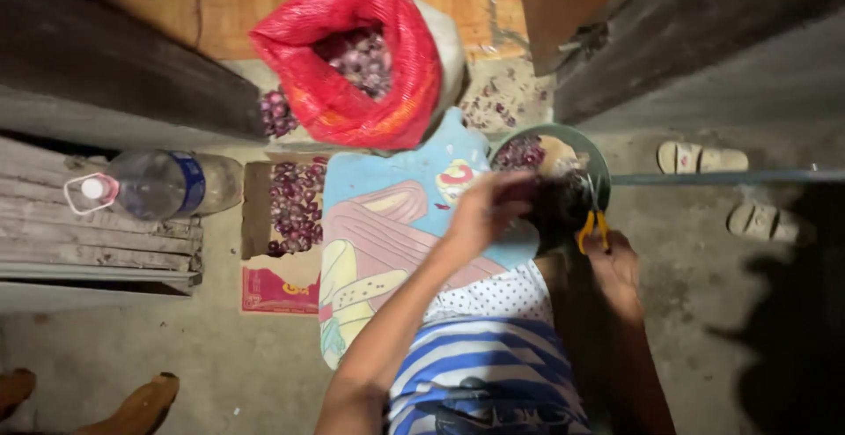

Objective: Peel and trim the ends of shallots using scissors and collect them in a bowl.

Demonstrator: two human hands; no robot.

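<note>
Yellow-handled scissors (593, 224): held in the right hand (613, 263), grip closed round the handles, blades up over the green bowl (591, 155). Left hand (484, 210): blurred, fingers curled at the bowl's near edge; whether the grip encloses anything cannot be told. Bowl: on the concrete floor beside the person's knee, holding small purple onions (521, 151). Patterned cloth (387, 241): pale blue and pink, spread on the floor just left of the bowl. Cardboard box (280, 263): beside the cloth, filled with more purple onions. Red mesh sack (352, 56): open, beyond the cloth, onions inside. Plastic water bottle (158, 184): lying on wooden planks, far left. Pair of sandals (704, 158): right of the bowl, well apart.
</note>
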